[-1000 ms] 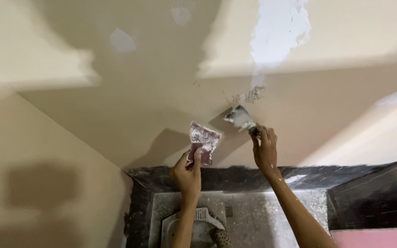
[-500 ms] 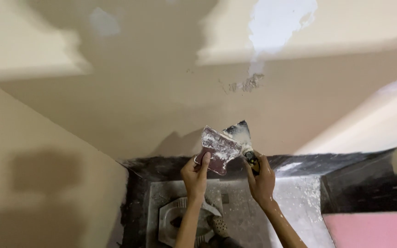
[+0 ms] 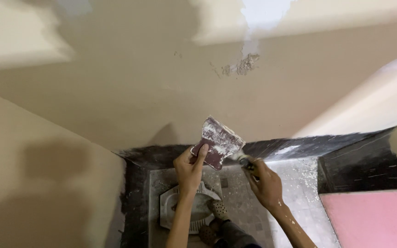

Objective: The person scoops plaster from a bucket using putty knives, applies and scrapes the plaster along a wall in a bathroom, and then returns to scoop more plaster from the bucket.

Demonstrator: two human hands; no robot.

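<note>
My left hand (image 3: pixel 190 166) holds up a dark red flat plate (image 3: pixel 217 143) smeared with white filler. My right hand (image 3: pixel 265 183) grips the handle of a putty knife (image 3: pixel 243 160) whose blade lies behind the plate's right edge, so most of it is hidden. Both hands are low in front of a beige wall (image 3: pixel 152 87). Higher on the wall there is a rough chipped spot (image 3: pixel 242 65) and a white filled patch (image 3: pixel 263 11) above it.
Below lie a grey speckled floor (image 3: pixel 299 183), a white squat toilet pan (image 3: pixel 171 211) and my sandalled foot (image 3: pixel 218 210). A dark tiled skirting (image 3: pixel 327 140) runs along the wall base. A pink surface (image 3: pixel 373 218) sits at the lower right, a beige side wall (image 3: pixel 37 183) at the left.
My right hand has come down from the chipped spot on the wall and brought the knife to the plate. Both hands sit lower in view than before.
</note>
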